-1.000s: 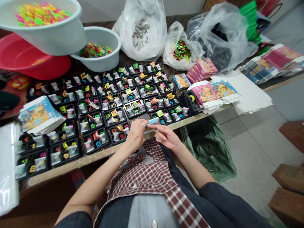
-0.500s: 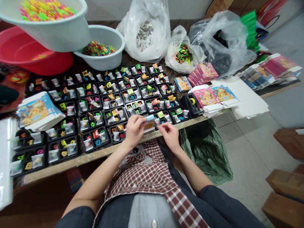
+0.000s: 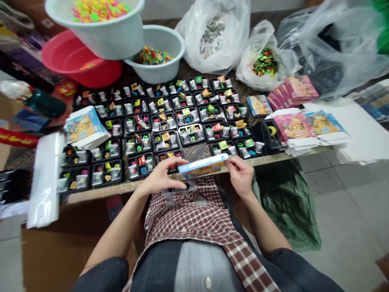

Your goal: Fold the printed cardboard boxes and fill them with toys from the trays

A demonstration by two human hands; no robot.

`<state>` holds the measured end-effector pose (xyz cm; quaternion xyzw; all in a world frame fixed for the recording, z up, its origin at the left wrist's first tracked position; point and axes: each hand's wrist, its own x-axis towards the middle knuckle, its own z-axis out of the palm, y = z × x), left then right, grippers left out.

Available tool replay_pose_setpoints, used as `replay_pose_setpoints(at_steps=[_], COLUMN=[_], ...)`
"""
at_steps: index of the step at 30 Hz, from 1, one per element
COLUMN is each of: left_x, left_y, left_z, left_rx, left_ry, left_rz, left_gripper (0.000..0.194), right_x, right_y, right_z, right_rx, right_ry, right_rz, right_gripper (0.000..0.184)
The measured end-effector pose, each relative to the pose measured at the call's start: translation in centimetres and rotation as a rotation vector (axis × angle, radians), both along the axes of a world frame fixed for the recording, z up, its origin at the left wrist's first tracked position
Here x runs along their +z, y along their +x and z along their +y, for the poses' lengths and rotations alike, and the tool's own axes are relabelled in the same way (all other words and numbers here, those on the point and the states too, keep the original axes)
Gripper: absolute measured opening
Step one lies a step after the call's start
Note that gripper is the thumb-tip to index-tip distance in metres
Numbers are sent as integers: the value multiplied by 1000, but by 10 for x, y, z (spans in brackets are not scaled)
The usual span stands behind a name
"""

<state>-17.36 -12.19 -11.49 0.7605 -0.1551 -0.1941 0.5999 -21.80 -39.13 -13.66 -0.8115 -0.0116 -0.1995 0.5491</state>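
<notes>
Head view: left grip [image 3: 182, 174] and right grip [image 3: 228, 162] hold the blue box [image 3: 203, 165], long axis slanting away rightward.

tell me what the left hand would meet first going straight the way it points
Likely the left end of the blue-edged printed carton, right at the left hand's spread fingers; the right hand grips its other end. Depth is unclear, so they may be touching.

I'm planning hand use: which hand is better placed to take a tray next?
Probably left. The left hand looks spread at the box's left end, near a tray; the right hand pinches the other end, so seems less free.
</notes>
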Motion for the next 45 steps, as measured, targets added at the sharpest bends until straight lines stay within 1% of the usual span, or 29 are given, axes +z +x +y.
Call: replay_pose_setpoints(at_steps=[1, 3, 5, 7, 8, 9, 11, 12, 13, 15, 17, 19, 21, 23, 26, 29, 31, 33, 37, 39, 42, 45], left_x=[2, 1, -6, -14, -17, -18, -18, -16, -15, -15, -16, -18, -17, -13, -3, 4, 6, 4, -4, -6, -5, -2], left_y=[-4, -11, -19, -28, -33, -37, -44, -47, -49, -52, -54, -56, -59, -62, -66, -68, -68, -66, -64, -62, -58, -51], left_z=[5, 7, 1, -4, -5, -2, 10, 20, 31, 52, 69, 80, 84, 83, 79, 73, 69, 64, 52, 47, 41, 36], left_rx=[-83, -207, -293, -331, -312, -262, -94, -4, 76, 193, 271, 313, 317, 320, 336, 335, 322, 304, 276, 279, 276, 243], left_ry=[8, -64, -183, -275, -305, -324, -331, -316, -287, -204, -103, 21, 170, 323, 519, 638, 673, 685, 711, 726, 740, 766], left_rz=[18, 105, 231, 340, 381, 404, 385, 348, 299, 203, 128, 39, -49, -113, -171, -230, -273, -323, -425, -466, -513, -522], left_gripper=[72, 85, 92, 94, 93, 93, 97, 101, 106, 108, 102, 93, 87, 87, 98, 103, 102, 100, 99, 97, 95, 97], right_x=[4, 10, 12, 10, 7, 3, -7, -14, -21, -34, -44, -47, -45, -39, -28, -19, -19, -21, -29, -28, -20, -5], right_y=[-1, -3, -3, 3, 7, 13, 29, 38, 47, 63, 74, 82, 87, 91, 94, 98, 100, 102, 104, 103, 102, 102], right_z=[2, 10, 24, 38, 44, 49, 56, 58, 61, 69, 78, 86, 92, 94, 91, 84, 80, 77, 72, 68, 57, 44], right_rx=[70, 270, 454, 559, 578, 576, 550, 548, 566, 660, 767, 828, 857, 877, 889, 874, 869, 882, 927, 915, 865, 835], right_ry=[-70, -188, -261, -278, -268, -256, -256, -281, -324, -447, -565, -655, -728, -806, -926, -1023, -1051, -1045, -983, -951, -916, -877], right_rz=[-58, -156, -233, -279, -280, -265, -205, -164, -123, -40, 35, 76, 88, 85, 90, 137, 163, 164, 155, 151, 120, 83], right_gripper=[17, 19, 22, 23, 24, 24, 27, 32, 40, 56, 68, 76, 79, 79, 79, 82, 88, 92, 92, 91, 89, 87])
